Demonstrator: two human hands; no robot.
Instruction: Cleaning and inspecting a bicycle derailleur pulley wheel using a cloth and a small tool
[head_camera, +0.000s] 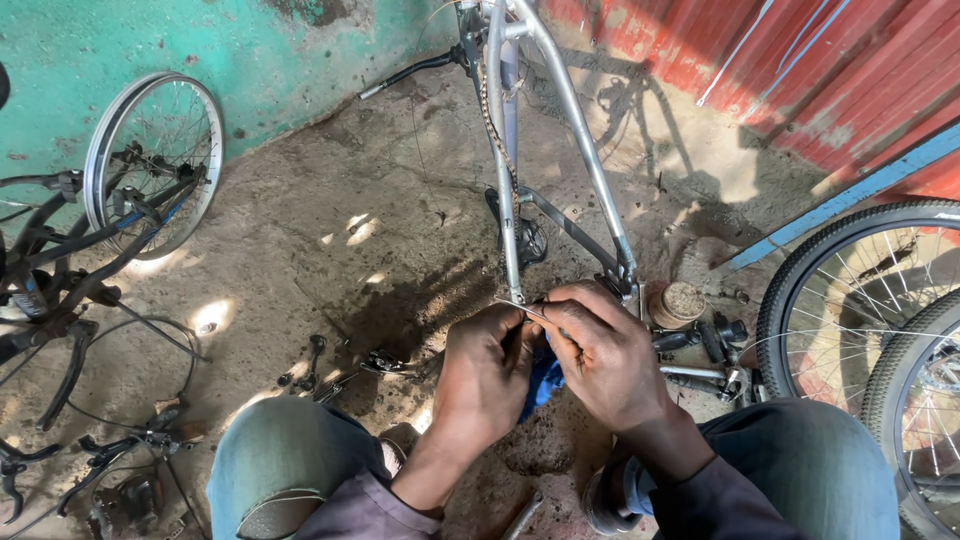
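Observation:
A silver bicycle frame (560, 120) stands upside down on the dirt floor in front of me. My left hand (485, 375) and my right hand (600, 350) meet at the frame's near end. Both pinch a thin metal rod (522, 309) that lies between the fingertips. A blue cloth (545, 382) shows under my hands. My knees in jeans (280, 460) frame the bottom of the view.
A bare wheel rim (150, 160) and dark frame parts (60, 280) lie at the left by a green wall. Two tyred wheels (860, 300) stand at the right by a red corrugated wall. A small round tin (680, 302) and loose parts (715, 345) sit near the frame.

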